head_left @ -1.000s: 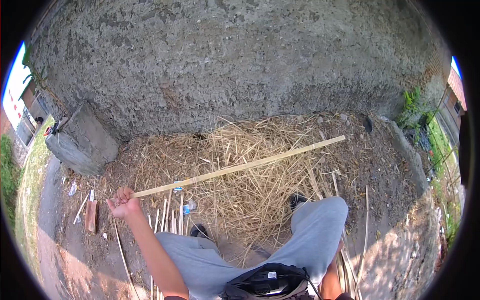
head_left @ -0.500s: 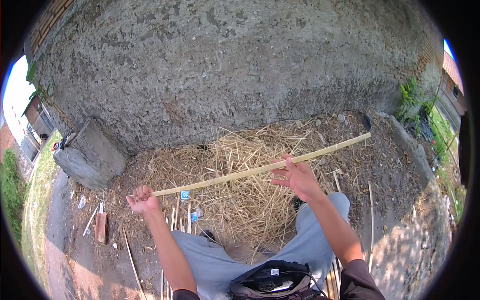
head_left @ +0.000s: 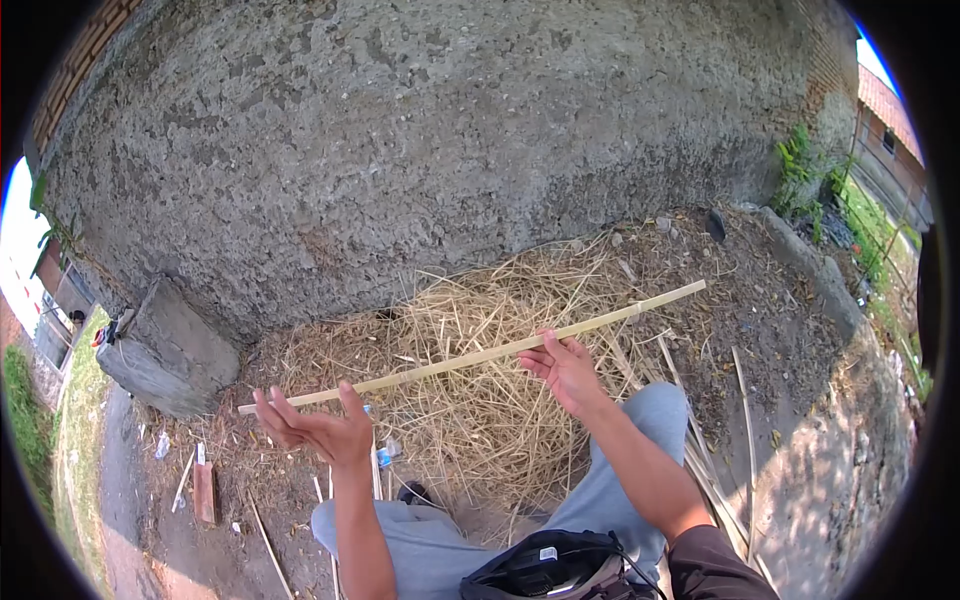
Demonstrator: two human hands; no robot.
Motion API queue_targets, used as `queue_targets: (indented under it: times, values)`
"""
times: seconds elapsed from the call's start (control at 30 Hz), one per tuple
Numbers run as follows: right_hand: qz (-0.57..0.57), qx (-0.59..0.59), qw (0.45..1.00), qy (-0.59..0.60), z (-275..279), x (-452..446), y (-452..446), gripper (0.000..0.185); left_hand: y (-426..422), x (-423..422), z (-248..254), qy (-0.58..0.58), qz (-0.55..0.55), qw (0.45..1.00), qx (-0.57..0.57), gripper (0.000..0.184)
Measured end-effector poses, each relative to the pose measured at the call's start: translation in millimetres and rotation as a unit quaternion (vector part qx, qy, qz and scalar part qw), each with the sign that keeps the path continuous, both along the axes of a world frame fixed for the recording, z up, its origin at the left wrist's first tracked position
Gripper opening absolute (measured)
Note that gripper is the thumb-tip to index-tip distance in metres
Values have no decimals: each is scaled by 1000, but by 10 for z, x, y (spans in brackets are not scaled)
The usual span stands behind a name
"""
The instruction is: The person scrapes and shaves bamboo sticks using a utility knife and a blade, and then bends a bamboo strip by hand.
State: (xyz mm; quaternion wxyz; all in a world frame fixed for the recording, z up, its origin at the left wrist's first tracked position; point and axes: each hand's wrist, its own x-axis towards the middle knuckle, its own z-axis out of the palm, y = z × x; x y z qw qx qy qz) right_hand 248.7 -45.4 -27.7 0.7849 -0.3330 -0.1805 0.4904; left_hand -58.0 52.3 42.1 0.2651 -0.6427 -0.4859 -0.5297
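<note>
A long pale bamboo strip (head_left: 450, 367) lies slantwise across the view, its right end higher. Near its left end is my left hand (head_left: 318, 425), palm up with the fingers apart; the strip passes behind or against its fingertips. My right hand (head_left: 563, 370) has its fingers closed round the strip right of the middle, the thumb along its upper side. Beneath the strip, a heap of straw-like shavings (head_left: 500, 430) covers the ground between my legs.
A rough grey wall (head_left: 420, 130) rises in front. At the left stands a concrete block (head_left: 175, 345). A reddish wooden piece (head_left: 204, 492) and a blue-and-white packet (head_left: 387, 454) lie on the ground. More strips (head_left: 715, 490) lie beside my right leg.
My right hand came in from the right and now grips the strip. My left hand has opened and turned palm up, further along the strip. The strip has shifted left.
</note>
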Motion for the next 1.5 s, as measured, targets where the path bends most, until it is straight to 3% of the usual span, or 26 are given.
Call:
queue_targets:
  times: [0.13, 0.17, 0.23, 0.4, 0.43, 0.47, 0.53, 0.6, 0.67, 0.73, 0.77, 0.8, 0.83, 0.87, 0.93, 1.0, 1.5]
  values:
    - [7, -25, 1000, -14, 22, -102, 12, 25, -244, 420, -159, 221, -247, 937, -114, 64]
    - [14, -26, 1000, -6, 17, -128, 8, 24, -273, 499, -205, 220, -246, 936, -118, 64]
    - [20, -26, 999, -5, -44, -139, 42, 25, -274, 624, -282, 278, -297, 898, -165, 38]
    - [55, -38, 998, -8, 176, -183, -91, 33, -65, 599, -457, 204, -330, 916, -101, 19]
    - [40, -90, 964, -246, 280, -131, -279, 34, -42, 534, -488, 197, -312, 922, -114, 20]
    - [23, -132, 873, -469, 405, -68, -444, 36, 17, 479, -485, 190, -294, 929, -122, 20]
    - [-248, -86, 736, -624, 571, 83, -808, 32, 90, 396, -432, 174, -285, 936, -107, 21]
    - [-372, -105, 751, -536, 238, 483, -1259, 25, 110, 278, -389, 171, -245, 947, -120, 23]
    - [-455, -104, 825, -319, -719, 1014, -1788, 23, 162, 210, -386, 156, -248, 949, -117, 24]
    - [-410, -367, 711, -438, -1571, 1073, -2264, 26, 163, 162, -351, 141, -224, 958, -105, 26]
    - [-266, -492, 582, -590, -2093, 999, -2651, 39, 180, 141, -359, 132, -224, 960, -103, 28]
    - [-163, -533, 580, -594, -2584, 774, -3082, 56, 178, 117, -366, 130, -219, 961, -107, 28]
    - [-19, -593, 543, -594, -2895, 572, -3410, 65, 176, 101, -368, 128, -217, 960, -122, 28]
    - [12, -544, 516, -662, -3382, 390, -3860, 67, 181, 91, -372, 125, -215, 959, -137, 28]
    - [162, -600, 529, -577, -3241, -27, -4210, 64, 198, 78, -404, 120, -215, 958, -148, 27]
    - [214, -633, 530, -523, -3097, -210, -4346, 62, 214, 88, -408, 106, -234, 958, -129, 26]
    - [166, -644, 580, -471, -2811, -93, -3765, 45, 220, 6, -387, 96, -213, 962, -140, 27]
